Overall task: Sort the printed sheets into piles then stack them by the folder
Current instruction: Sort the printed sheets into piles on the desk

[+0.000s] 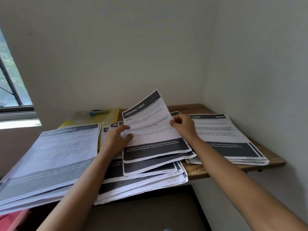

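Your right hand point(184, 126) pinched the right edge of one printed sheet point(150, 124), with thumb and curled fingers closed on the paper. Your left hand point(119, 139) gripped the same sheet at its left edge, thumb pressed on the printed face and fingers curled beside it. You held that sheet with its far end tilted up and its near end resting on the middle pile point(146, 182).

There were three piles in all. The middle pile was fanned loosely, several sheets showing at their lower corners. The left pile point(50, 155) lay just beside it and hung over the near edge of the table point(205, 170). The right pile point(230, 135) sat squarer, close to the side wall point(258, 64).

Behind the left and middle piles lay one yellow folder point(110, 117), flat on the table (whether anything was inside it, you could not tell). One blue and grey stapler point(99, 112) rested on top of it.

The header on your lifted sheet read "DRESSING TABLE", and the top sheet of the left pile carried the same heading. The dark band at the foot of your sheet began "3-5 pieces of jewelry scattered on dressing table". Handwritten "Page No" marks showed on the lower right corners of the middle pile, though the numbers were too small to read. The right pile's header was too blurred to read. A window point(10, 77) stood at the far left.
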